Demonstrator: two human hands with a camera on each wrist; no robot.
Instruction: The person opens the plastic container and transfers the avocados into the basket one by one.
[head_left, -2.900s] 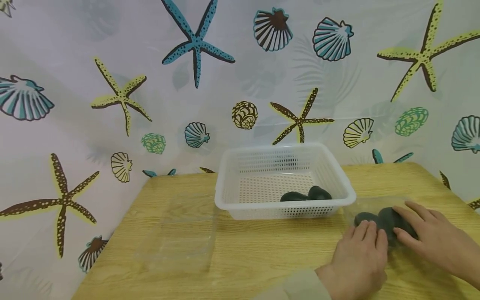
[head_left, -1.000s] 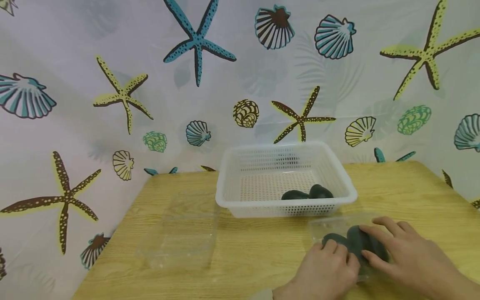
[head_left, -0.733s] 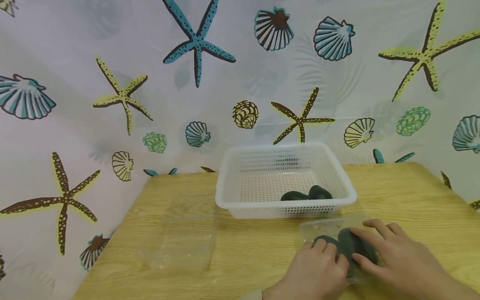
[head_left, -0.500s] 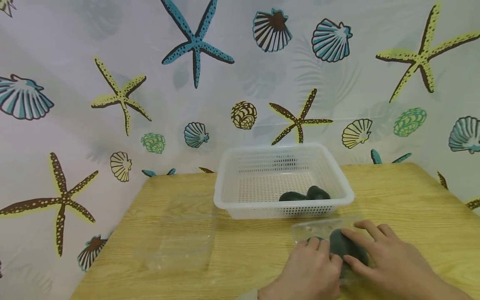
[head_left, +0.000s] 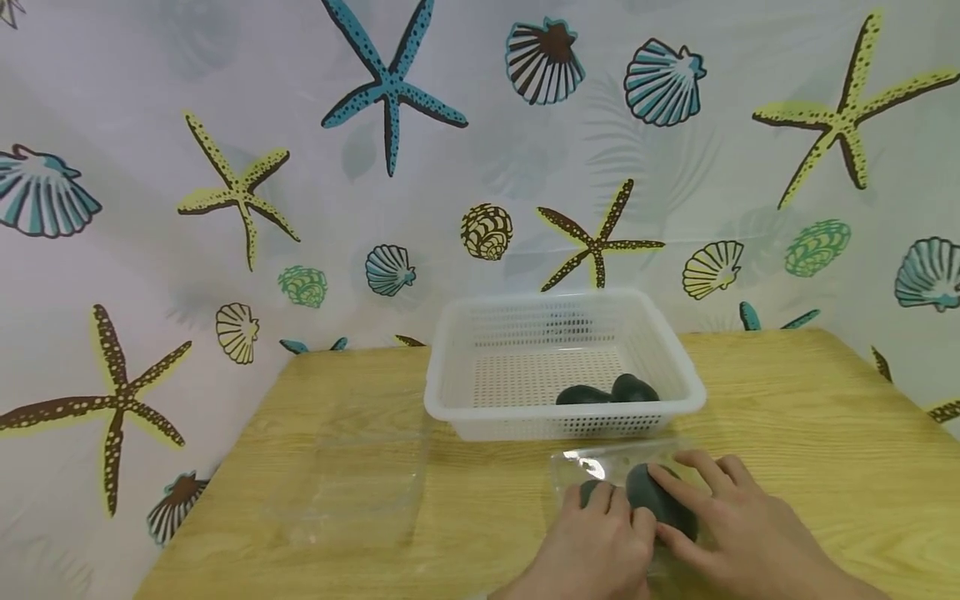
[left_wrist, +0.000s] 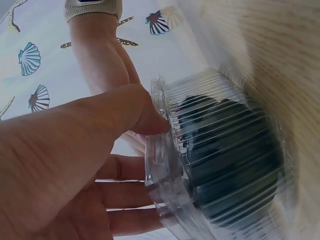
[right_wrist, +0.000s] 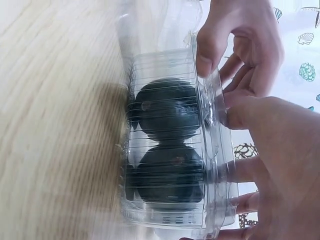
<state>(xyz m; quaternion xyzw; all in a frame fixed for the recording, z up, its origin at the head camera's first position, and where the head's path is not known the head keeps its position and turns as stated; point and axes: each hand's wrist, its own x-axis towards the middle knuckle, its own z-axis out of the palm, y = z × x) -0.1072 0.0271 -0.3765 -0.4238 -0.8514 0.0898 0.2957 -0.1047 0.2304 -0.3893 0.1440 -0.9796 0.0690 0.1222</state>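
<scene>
A clear plastic clamshell container [head_left: 581,458] sits on the table in front of the basket. Dark green avocados [head_left: 660,500] show through its ribbed wall in both wrist views, two of them clearly in the right one. My left hand [head_left: 603,542] grips the near left part, its thumb on the rim and its fingers bent over the top. On the right part my right hand [head_left: 738,533] holds on, fingers spread across the top and thumb at the near edge. Both hands hide much of the container in the head view.
Behind the container stands a white perforated basket [head_left: 510,414] with two avocados [head_left: 583,394] along its front wall. A second clear plastic container [head_left: 360,492] lies on the left of the wooden table [head_left: 480,517]. A patterned cloth [head_left: 450,167] hangs behind.
The container with its avocados has moved left and nearer, from right of the basket to in front of it, with both hands on it. Basket and second container stay in place.
</scene>
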